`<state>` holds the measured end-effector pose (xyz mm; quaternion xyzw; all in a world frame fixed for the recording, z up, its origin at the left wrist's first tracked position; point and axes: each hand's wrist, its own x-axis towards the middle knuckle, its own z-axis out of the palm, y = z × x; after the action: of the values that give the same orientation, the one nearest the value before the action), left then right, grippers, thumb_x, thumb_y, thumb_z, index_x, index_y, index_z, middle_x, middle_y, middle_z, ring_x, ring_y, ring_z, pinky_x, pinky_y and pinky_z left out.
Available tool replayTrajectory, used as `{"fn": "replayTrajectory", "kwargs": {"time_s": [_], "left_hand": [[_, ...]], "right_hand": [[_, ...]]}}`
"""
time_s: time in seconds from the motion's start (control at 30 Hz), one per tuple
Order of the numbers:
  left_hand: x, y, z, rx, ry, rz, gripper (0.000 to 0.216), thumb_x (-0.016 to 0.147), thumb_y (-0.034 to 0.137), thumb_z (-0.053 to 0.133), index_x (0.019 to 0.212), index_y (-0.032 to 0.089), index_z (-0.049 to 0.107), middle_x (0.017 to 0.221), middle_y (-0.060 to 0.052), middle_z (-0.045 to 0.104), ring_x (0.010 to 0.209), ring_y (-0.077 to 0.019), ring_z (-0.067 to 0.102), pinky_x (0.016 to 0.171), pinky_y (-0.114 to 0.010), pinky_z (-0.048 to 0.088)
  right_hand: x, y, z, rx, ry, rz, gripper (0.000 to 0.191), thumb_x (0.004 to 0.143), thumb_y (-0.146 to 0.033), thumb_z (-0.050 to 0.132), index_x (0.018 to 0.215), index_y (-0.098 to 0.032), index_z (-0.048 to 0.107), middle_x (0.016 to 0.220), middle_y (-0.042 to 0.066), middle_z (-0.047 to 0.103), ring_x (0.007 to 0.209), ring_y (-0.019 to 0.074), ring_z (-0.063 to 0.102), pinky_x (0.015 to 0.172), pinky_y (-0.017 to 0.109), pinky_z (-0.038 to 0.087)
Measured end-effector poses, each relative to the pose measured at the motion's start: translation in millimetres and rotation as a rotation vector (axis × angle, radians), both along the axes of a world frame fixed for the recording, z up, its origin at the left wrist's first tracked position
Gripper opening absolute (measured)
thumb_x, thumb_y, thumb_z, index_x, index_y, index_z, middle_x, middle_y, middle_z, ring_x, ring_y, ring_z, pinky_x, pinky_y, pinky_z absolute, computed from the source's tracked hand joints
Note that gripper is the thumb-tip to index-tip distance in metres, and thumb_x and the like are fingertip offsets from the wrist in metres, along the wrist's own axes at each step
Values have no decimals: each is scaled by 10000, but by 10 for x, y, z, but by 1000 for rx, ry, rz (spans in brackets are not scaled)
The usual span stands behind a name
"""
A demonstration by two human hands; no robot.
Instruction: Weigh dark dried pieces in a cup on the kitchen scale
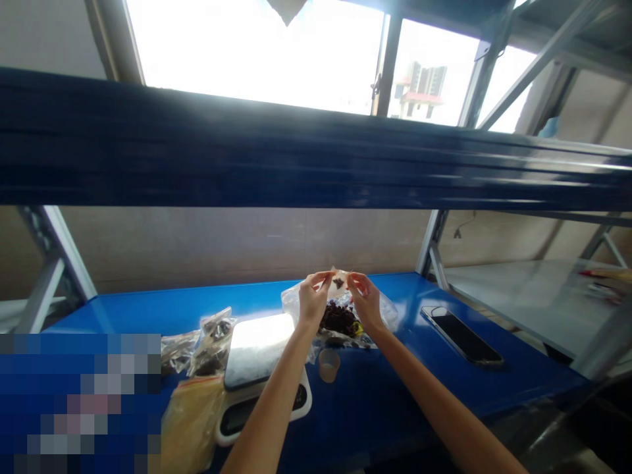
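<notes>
Between my two hands hangs a small clear plastic bag (339, 275) with a little dark material at its bottom. My left hand (314, 296) pinches one side of it, and my right hand (364, 297) pinches the other. Below and behind them a larger open plastic bag (291, 297) lies spread out, holding a heap of dark brown pieces (338, 318). A bit of yellow shows at the heap's right edge. Just in front of it stands a small translucent cup (328, 366). My left forearm passes over part of a white kitchen scale (259, 349).
Several small filled plastic bags (212, 345) lie left of the scale, with a zip bag of tan contents (192, 421) nearer me. A phone (461, 334) rests on the blue shelf (385, 388) at right. A blue beam (316, 161) crosses above. The lower left corner is pixelated.
</notes>
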<state>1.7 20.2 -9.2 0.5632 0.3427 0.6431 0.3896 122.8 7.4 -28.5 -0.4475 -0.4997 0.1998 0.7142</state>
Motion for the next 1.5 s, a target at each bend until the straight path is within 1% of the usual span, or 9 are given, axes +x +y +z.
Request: {"fn": "replayTrajectory", "kwargs": {"time_s": [0.2,0.33,0.4,0.53,0.67,0.83,1.1,1.33,1.5], "left_hand": [[-4,7,0,37,38,56,130,787,253,617,821,197,729,890,-65,728,866,-185,659,821,-303,478],[2,-12,18,39,82,-25,111,773,237,633,799,199,734,865,-63,736,856,-192,664,799,-306,489],[2,-25,24,18,79,-19,115,777,226,628,809,196,734,878,-67,737,868,-197,664,808,-314,486],[1,-55,35,4,64,78,127,793,230,615,829,190,731,928,-78,730,895,-201,659,823,-325,479],[20,-85,43,55,125,5,108,774,194,627,802,204,731,903,-62,733,893,-204,655,779,-311,488],[16,-79,41,58,114,86,119,793,182,596,806,203,712,913,-64,724,905,-199,648,790,-307,482],[26,-33,8,47,-17,30,79,779,200,629,822,183,693,903,-72,721,890,-189,661,848,-314,484],[29,-32,0,5,1,39,175,735,159,665,903,178,713,961,-94,727,905,-209,671,842,-342,507],[26,-56,6,32,72,18,102,750,173,639,759,188,739,852,-75,743,881,-218,674,865,-349,493]], "right_hand": [[3,4,2,25,67,-10,341,758,-517,608,876,-197,599,619,-12,601,473,109,476,400,220,357],[-4,9,-10,8,35,87,361,755,-528,608,894,-196,584,641,3,628,560,145,561,403,214,374],[-11,-3,-13,-11,40,50,371,759,-534,603,897,-189,592,637,0,627,520,134,546,403,219,377],[-28,-48,-3,6,18,-93,364,787,-527,581,888,-179,608,650,1,625,442,101,485,403,228,370],[-60,-88,9,37,-59,-26,359,795,-524,577,889,-179,607,716,36,652,561,145,577,417,228,391],[-77,-86,8,3,3,-81,379,803,-551,548,914,-189,577,781,53,680,542,139,579,386,222,402],[-69,-70,30,10,33,-54,406,798,-572,534,940,-192,530,890,85,699,595,157,627,363,205,393],[-116,-95,48,-1,87,7,416,819,-597,490,979,-217,442,914,83,692,595,174,655,356,215,387],[-128,-93,47,-11,60,67,397,820,-591,494,974,-230,436,821,39,670,590,174,650,363,223,405]]}}
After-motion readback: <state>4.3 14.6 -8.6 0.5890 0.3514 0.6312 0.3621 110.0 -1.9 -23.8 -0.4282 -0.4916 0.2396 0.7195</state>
